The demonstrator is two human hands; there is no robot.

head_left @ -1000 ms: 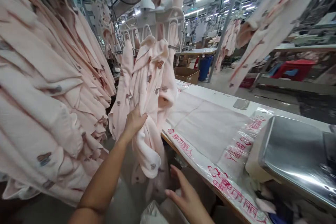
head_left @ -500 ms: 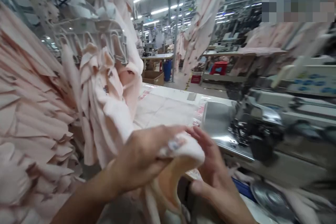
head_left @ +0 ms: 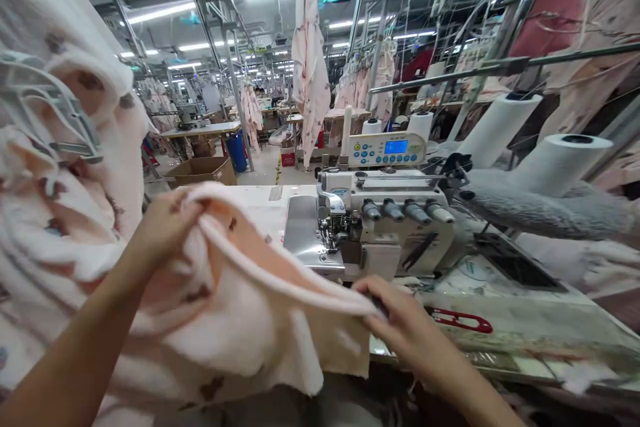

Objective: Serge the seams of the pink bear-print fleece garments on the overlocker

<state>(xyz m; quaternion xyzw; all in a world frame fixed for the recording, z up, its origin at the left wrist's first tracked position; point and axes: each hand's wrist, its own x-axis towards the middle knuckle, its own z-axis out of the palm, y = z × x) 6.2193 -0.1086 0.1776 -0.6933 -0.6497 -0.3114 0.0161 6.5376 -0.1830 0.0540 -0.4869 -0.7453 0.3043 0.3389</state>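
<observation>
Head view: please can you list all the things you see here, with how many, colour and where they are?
Pale pink garment: one, brown print, held in front of the person.
Overlock sewing machine: one, off-white and silver, centre.
Control panel: one, blue screen, above the machine.
Large white rolls: two, right of the machine.
Thread snips: one, red, on the table, right.
Cardboard box: one, brown, on the floor behind, left.
Barrel: one, blue, behind the box.
Left hand: one, gripping the garment.
Right hand: one, at the garment's edge.
</observation>
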